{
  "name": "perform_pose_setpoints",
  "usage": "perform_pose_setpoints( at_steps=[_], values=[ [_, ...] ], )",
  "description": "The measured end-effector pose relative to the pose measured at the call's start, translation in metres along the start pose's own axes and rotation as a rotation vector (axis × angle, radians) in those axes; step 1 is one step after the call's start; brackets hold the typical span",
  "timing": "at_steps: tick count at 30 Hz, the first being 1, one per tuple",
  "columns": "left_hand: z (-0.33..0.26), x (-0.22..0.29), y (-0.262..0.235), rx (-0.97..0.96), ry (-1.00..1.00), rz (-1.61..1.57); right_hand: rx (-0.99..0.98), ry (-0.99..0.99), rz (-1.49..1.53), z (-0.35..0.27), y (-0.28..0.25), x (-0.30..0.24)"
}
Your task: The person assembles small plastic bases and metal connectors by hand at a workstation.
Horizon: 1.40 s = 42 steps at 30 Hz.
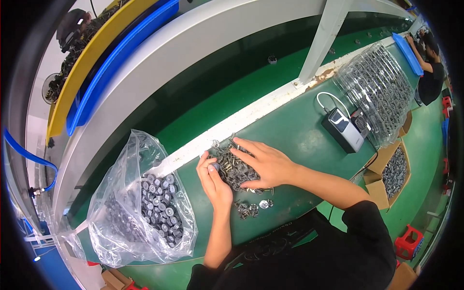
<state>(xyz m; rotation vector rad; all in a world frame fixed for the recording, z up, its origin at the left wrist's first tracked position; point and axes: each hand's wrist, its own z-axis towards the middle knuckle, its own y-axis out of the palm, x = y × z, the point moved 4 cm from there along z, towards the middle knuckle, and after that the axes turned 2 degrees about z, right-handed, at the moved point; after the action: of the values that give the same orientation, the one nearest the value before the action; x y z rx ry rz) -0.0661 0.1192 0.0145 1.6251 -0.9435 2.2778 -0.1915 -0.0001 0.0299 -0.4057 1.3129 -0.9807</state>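
A heap of small dark metal parts (231, 170) lies on the green bench top (290, 130). My right hand (265, 163) rests flat over the right side of the heap, fingers spread. My left hand (213, 178) is at the heap's left edge, thumb and fingers pinching one small part from it. A few loose parts (252, 207) lie just below the heap, near my left wrist.
A clear plastic bag (145, 208) of round grey parts stands open at the left. A small grey device with a white cable (344, 128) sits to the right, beside stacked clear trays (382, 87) and a cardboard box of parts (394, 173). Another person (430, 67) works far right.
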Motion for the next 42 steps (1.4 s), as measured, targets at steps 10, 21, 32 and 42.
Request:
perform_pose_setpoints(
  at_steps=[10, 21, 32, 42],
  values=[
    [-0.041, 0.016, -0.059, 0.102, 0.353, 0.342, 0.060, -0.055, -0.075, -0.057, -0.019, -0.038],
    [-0.042, 0.021, 0.014, -0.201, 0.480, 0.674, 0.092, 0.110, -0.303, -0.034, -0.001, -0.013],
    [0.017, 0.029, -0.031, -0.082, 0.216, 0.080, 0.188, 0.404, 0.080, 0.070, -0.016, 0.051],
    [0.168, -0.051, -0.074, 0.110, -0.260, -0.163, -0.042, 0.275, 0.085, 0.102, -0.006, 0.072]
  ],
)
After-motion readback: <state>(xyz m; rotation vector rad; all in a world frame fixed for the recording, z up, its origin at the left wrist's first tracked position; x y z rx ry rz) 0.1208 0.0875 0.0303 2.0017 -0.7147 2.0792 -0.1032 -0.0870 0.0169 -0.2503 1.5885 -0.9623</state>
